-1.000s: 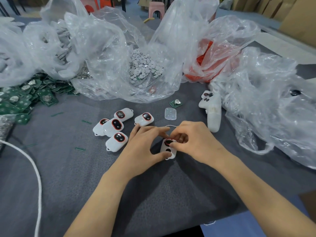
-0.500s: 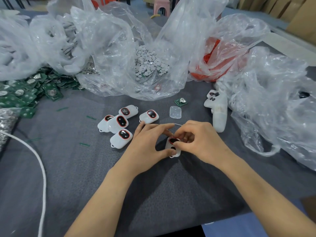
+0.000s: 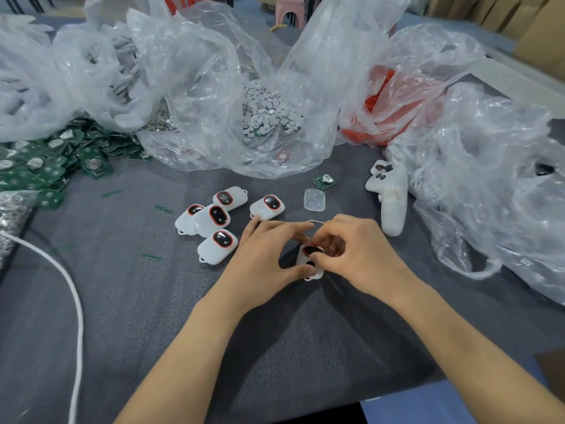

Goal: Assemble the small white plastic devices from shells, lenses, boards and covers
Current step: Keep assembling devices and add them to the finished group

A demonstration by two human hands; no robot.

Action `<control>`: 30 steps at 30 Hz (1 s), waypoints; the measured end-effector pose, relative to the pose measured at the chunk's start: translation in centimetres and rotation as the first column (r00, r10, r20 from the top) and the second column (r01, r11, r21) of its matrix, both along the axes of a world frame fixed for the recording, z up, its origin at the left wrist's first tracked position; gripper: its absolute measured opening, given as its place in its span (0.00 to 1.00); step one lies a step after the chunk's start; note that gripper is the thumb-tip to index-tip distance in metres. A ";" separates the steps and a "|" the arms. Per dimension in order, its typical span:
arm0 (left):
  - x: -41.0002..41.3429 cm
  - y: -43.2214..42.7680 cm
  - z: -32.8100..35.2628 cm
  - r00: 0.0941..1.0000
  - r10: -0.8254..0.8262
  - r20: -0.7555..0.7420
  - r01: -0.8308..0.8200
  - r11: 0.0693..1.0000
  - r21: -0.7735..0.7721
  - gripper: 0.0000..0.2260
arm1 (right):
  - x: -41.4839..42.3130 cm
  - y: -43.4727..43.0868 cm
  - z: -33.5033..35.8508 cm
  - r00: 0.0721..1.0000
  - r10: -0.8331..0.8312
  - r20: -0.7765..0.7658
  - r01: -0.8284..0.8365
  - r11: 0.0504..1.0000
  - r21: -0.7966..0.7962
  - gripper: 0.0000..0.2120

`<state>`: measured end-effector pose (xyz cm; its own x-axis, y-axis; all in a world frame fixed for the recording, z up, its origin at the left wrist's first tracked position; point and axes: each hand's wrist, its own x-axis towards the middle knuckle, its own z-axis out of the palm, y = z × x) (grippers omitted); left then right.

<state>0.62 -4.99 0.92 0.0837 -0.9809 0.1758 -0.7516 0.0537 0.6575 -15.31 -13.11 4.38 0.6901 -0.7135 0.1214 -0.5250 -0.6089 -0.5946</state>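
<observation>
Together, left hand and right hand curled round 1 white shell, right thumb seemingly on its lens.

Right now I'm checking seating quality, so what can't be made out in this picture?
Head view only:
- White shell: its far end is hidden under the right hand and left hand; lens seating unreadable.
- Red parts: shape blurred by the crumpled plastic bag.
- Green boards: pile cut off by the left edge.
- Dark item inside the rightmost bag: too small.
</observation>
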 end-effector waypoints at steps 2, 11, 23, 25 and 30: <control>0.0 0.0 -0.1 1.000 -0.001 -0.005 0.001 1.000 -0.005 0.28 | 0.0 0.0 0.1 1.000 0.011 -0.007 -0.011 1.000 0.001 0.06; -0.1 -0.1 -0.1 1.000 -0.003 -0.022 0.002 1.000 -0.024 0.25 | -0.1 -0.5 -0.2 0.999 0.047 -0.001 -0.047 0.998 0.051 0.06; -0.3 0.1 -0.2 0.999 -0.008 -0.036 0.005 0.998 -0.067 0.13 | -0.6 -1.2 -1.6 0.985 -0.059 0.163 0.009 0.955 0.297 0.07; -0.3 0.1 -0.1 1.000 -0.012 -0.014 0.011 0.998 -0.058 0.11 | -0.6 -1.2 -1.6 0.985 -0.050 0.163 -0.006 0.947 0.322 0.07; -0.4 0.1 0.1 1.000 -0.005 0.020 0.006 0.997 -0.072 0.09 | -0.2 -1.5 -1.5 0.989 -0.021 0.148 -0.034 0.932 0.360 0.05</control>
<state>0.20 -4.89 1.04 0.0743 -0.9659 0.2478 -0.7638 0.1047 0.6369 -15.52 -14.61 2.88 0.6891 -0.7234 -0.0429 -0.4118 -0.3420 -0.8447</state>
